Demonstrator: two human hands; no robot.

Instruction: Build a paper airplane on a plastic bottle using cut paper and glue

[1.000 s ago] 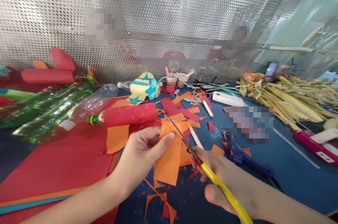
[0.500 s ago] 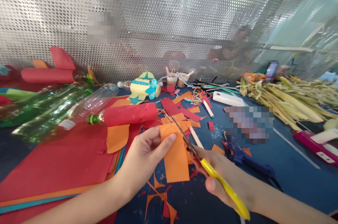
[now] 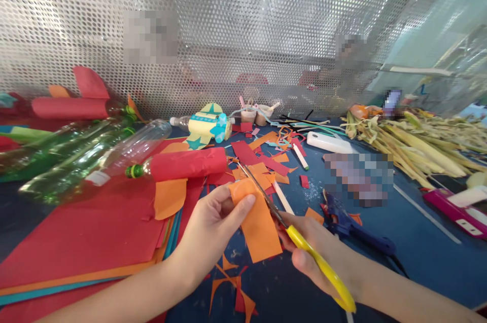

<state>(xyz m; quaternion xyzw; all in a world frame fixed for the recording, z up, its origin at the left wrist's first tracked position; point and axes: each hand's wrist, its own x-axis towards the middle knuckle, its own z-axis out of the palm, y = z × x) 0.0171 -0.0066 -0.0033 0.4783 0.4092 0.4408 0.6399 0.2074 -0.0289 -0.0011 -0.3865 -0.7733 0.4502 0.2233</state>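
Scissors (image 3: 317,261) with yellow handles are in our right hand (image 3: 323,249), whose fingers are closed around them. Our left hand (image 3: 218,219) is gripping orange paper piece (image 3: 262,234) between thumb and fingers, near its upper end. The blades of the scissors point up and to the left, along the right edge of this paper; we cannot tell if they touch it. Both hands are above the dark blue desk (image 3: 437,272).

Behind our left hand there lies a bottle wrapped in red paper (image 3: 188,164), with green cap. It is on its side, near an orange flap (image 3: 171,199). To the left we see large red sheets (image 3: 95,231), with orange and blue sheets showing below them, and some clear and green bottles (image 3: 81,155). Farther back lies a yellow bottle figure (image 3: 207,126) with blue stars. Many red and orange scraps (image 3: 262,153) are spread behind the scissors. On the right side there are a blue glue gun (image 3: 353,226) and dry husks (image 3: 422,145).
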